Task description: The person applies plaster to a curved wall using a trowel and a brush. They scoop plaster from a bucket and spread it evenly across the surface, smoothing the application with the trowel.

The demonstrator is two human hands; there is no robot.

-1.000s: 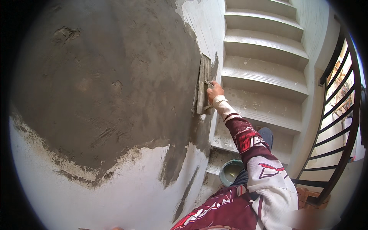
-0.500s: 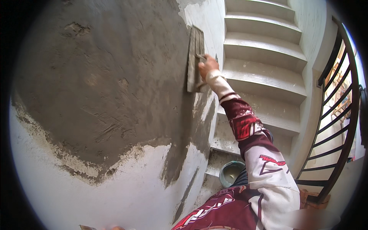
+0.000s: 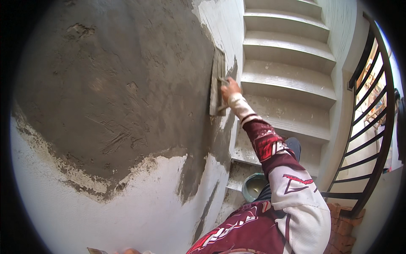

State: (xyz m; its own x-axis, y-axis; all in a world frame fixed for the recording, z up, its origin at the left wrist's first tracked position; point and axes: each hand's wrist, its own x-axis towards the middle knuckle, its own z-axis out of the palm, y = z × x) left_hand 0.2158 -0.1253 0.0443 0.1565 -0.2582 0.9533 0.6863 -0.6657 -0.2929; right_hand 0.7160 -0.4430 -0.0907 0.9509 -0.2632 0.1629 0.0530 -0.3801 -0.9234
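Observation:
My right hand [image 3: 230, 90] is closed round the handle of a plastering trowel [image 3: 216, 82]. Its long blade stands nearly upright with its face on the wall, at the right border of the wet grey plaster [image 3: 127, 80]. Bare white wall [image 3: 215, 25] shows to the right of the blade. At the lower edge only a sliver of my left hand [image 3: 131, 251] comes into view, seemingly round something. Beside it pokes the corner of a flat brownish tool [image 3: 95, 251], mostly cut off by the frame.
Pale concrete stairs [image 3: 287, 70] climb along the wall's right side. A greenish bucket [image 3: 249, 190] with cloudy liquid stands on a lower step, close to my leg. Dark metal railing [image 3: 372, 165] curves along the right, with reddish bricks [image 3: 340, 233] near its foot.
My right hand has drawn the trowel down the wall along the plaster's right border. My left hand stays at the lower edge, and the view has shifted slightly.

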